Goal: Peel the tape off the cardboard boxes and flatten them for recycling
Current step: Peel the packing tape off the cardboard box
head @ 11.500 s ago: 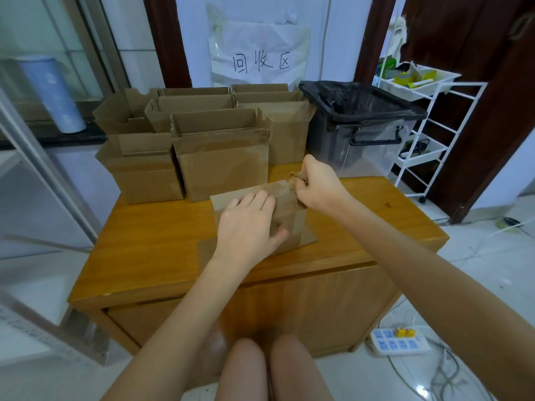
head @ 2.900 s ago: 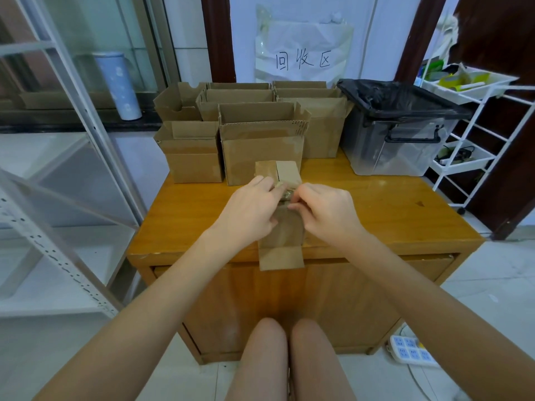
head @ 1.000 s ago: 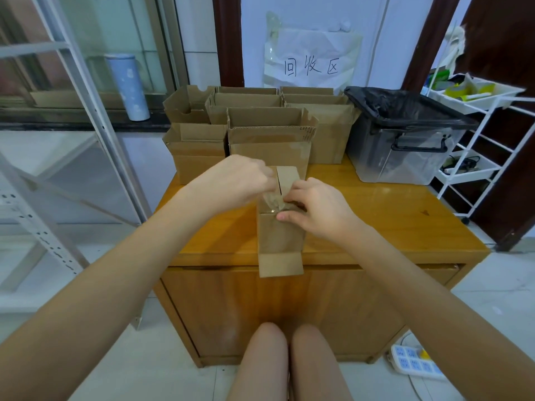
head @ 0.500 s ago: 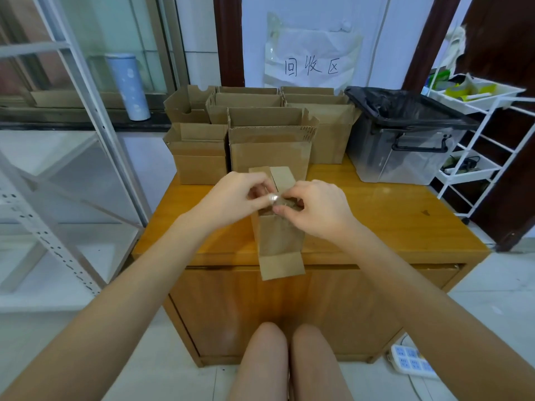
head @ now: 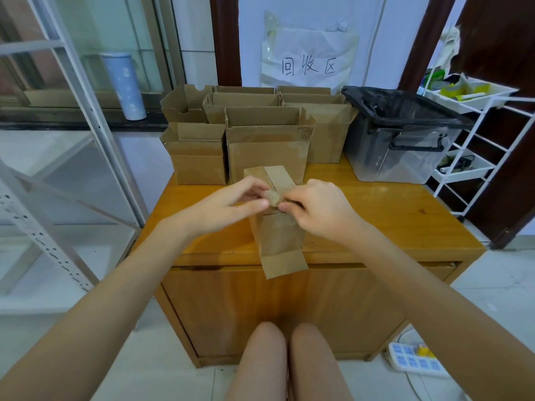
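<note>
Wooden bench (head: 390, 224) stood on pale tiled floor (head: 492, 287), white wall (head: 376, 39) behind, white metal shelving (head: 72, 91) left, wire trolley (head: 474, 134) right, dark wood door frame (head: 225, 39), daylight through window (head: 121, 30).

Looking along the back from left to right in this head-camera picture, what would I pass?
Blue-white cylinder → upright cardboard boxes → clear bin with black liner → white wire rack.
</note>
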Motion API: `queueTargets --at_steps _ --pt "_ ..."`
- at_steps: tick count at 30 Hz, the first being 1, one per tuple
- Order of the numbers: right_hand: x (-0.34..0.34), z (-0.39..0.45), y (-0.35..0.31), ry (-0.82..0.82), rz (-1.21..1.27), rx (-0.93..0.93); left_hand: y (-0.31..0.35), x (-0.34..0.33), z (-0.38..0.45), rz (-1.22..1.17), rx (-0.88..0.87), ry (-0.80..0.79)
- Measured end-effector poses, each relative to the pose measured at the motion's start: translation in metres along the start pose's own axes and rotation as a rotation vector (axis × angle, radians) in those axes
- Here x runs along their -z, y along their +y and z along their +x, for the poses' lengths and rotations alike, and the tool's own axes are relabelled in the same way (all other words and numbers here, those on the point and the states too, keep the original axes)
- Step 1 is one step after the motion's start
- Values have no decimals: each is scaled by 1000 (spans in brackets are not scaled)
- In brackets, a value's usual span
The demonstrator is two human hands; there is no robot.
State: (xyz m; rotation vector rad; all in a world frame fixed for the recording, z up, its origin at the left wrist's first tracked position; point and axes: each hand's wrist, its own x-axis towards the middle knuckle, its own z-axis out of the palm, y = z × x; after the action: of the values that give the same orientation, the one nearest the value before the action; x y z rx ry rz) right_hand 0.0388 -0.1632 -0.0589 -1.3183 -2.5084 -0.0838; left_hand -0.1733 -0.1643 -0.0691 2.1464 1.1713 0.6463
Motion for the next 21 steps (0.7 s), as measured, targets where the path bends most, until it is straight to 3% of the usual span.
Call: queueTargets --at_steps 2,4,15,21 --pt "1 -2 3 12 25 -7 -2 -11 1 264 -84 87" --pt "1 -5 4 32 54 -15 -4 -21 1 353 -126 177" --pt "-25 -19 19 379 419 -111 -4 -32 -1 466 -215 258" --pt "-33 -31 36 366 640 3 2 -32 0 502 -201 240"
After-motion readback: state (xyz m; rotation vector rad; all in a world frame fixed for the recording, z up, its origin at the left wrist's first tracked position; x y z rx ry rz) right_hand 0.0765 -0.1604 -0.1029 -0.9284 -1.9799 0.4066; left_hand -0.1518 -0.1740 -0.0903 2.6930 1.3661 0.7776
